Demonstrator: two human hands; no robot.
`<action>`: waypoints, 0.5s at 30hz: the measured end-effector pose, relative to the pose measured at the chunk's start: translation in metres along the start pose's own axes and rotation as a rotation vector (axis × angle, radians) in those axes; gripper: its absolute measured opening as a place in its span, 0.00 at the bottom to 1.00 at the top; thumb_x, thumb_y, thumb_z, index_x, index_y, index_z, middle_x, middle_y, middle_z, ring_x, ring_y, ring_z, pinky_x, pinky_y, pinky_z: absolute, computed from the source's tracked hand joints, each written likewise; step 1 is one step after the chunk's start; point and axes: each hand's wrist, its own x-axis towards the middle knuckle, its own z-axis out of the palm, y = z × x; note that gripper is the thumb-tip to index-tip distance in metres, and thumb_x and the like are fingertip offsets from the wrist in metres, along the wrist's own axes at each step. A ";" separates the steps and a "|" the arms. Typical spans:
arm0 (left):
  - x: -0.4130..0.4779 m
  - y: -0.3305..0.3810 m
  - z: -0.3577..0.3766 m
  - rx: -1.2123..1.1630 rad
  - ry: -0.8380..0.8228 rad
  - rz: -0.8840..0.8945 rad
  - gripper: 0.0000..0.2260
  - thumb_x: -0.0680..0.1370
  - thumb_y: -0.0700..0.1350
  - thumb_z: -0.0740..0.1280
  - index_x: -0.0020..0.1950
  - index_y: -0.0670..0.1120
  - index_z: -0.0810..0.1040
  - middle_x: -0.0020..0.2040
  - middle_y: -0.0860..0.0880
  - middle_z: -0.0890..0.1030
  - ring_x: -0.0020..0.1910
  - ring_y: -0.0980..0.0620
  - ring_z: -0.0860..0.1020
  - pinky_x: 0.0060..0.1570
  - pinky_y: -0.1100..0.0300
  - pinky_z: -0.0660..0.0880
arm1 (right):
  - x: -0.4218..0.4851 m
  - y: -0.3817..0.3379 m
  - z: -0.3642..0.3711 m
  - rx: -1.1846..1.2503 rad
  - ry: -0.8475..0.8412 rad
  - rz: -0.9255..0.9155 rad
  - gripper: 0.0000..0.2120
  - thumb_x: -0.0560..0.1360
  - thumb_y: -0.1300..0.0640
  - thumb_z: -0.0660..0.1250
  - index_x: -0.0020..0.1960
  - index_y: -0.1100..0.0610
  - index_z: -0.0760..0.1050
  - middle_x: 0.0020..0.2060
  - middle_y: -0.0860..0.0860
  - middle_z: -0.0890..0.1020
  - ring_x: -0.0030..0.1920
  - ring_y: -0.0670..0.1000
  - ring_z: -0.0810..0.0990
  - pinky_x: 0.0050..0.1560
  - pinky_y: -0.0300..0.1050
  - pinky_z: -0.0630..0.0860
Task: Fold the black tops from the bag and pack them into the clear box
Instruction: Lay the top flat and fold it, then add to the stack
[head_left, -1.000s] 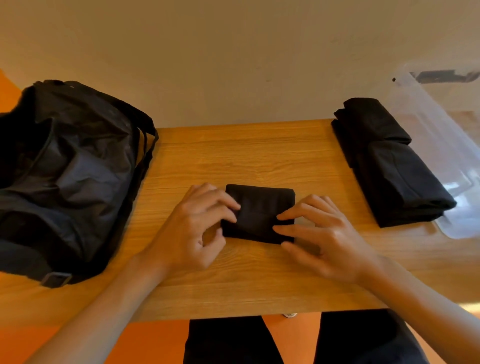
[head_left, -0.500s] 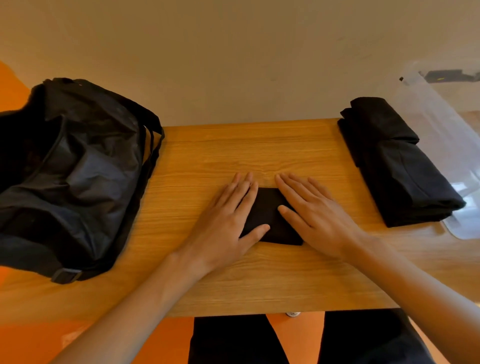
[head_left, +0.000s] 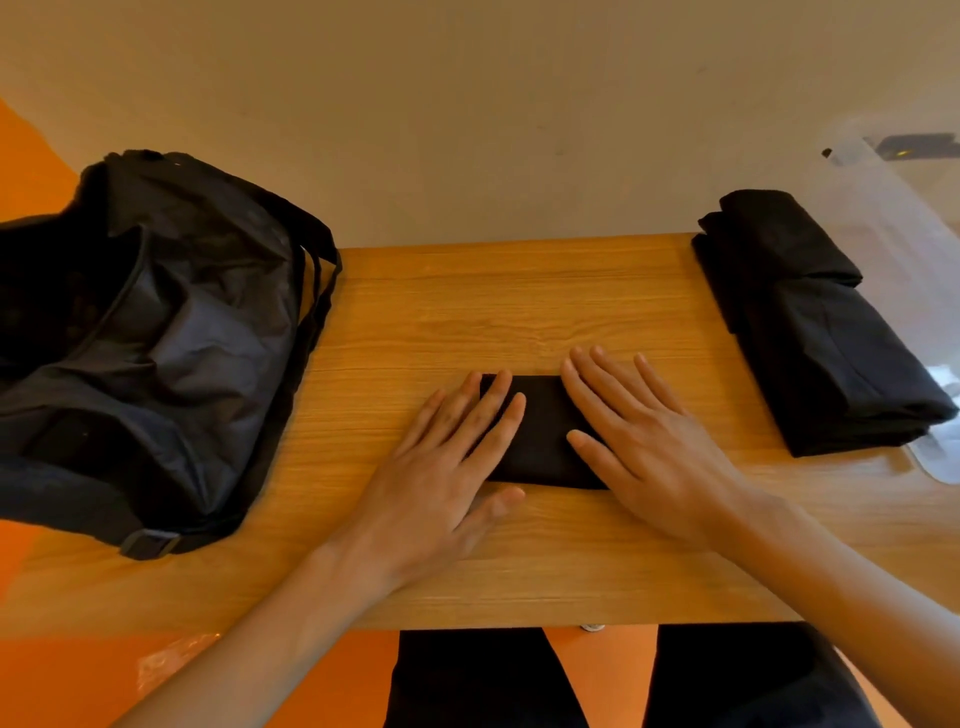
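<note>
Head view, starting at the left-hand fingers (head_left: 488, 408): straight, spread a little, laid flat, gripping nothing. Same deal with the right-hand fingers (head_left: 589, 397), all extended and pressing down. Left hand (head_left: 441, 467) covering the left end of a folded black top (head_left: 540, 441), right hand (head_left: 644, 441) covering the right end, thumb tip lying on the cloth. Between the palms, just a dark strip of fabric showing: matte, soft-looking, squared off into a tidy little rectangle near the middle of the wooden table (head_left: 519, 291).

Progress-wise: looks like a final flatten on this piece, fold basically done, packing not. Off to the right, a pile of folded black tops (head_left: 810, 332), thicker, slightly shiny, rounded at the folds, sitting at the table's right end against the clear box (head_left: 904, 208) (can't tell whether on part of it or just beside it). Nothing dark visibly inside the box, so probably all the packing left to do. Box itself: cloudy see-through plastic, rounded corners, dark latch (head_left: 914, 148) up top.

Far left, the black bag (head_left: 156, 338): crinkly nylon, slumped and gaping, strap (head_left: 322, 291) down the side, buckle (head_left: 150, 543) near the front edge. No telling how many tops left in there, inside too dark. Below the table edge, dark trousers (head_left: 467, 680) and orange floor (head_left: 78, 675).
</note>
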 end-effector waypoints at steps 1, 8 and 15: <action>-0.004 -0.005 -0.001 0.002 0.004 0.002 0.32 0.85 0.65 0.46 0.84 0.50 0.43 0.84 0.50 0.39 0.83 0.50 0.38 0.80 0.47 0.45 | -0.002 0.004 -0.001 0.007 -0.002 0.009 0.32 0.83 0.36 0.36 0.83 0.48 0.37 0.82 0.47 0.40 0.79 0.43 0.31 0.80 0.49 0.33; -0.006 -0.004 -0.012 -0.294 0.116 -0.192 0.29 0.84 0.64 0.44 0.84 0.56 0.46 0.84 0.54 0.40 0.82 0.55 0.38 0.81 0.50 0.45 | -0.011 -0.001 -0.009 0.113 0.125 0.021 0.30 0.84 0.36 0.43 0.83 0.43 0.42 0.83 0.49 0.43 0.81 0.46 0.37 0.81 0.50 0.39; 0.011 0.009 -0.001 -0.184 -0.018 -0.100 0.26 0.85 0.61 0.48 0.82 0.65 0.45 0.81 0.55 0.29 0.80 0.55 0.30 0.80 0.54 0.38 | -0.014 -0.010 0.005 0.043 0.013 0.034 0.27 0.83 0.35 0.36 0.81 0.37 0.38 0.82 0.46 0.38 0.80 0.48 0.31 0.81 0.52 0.37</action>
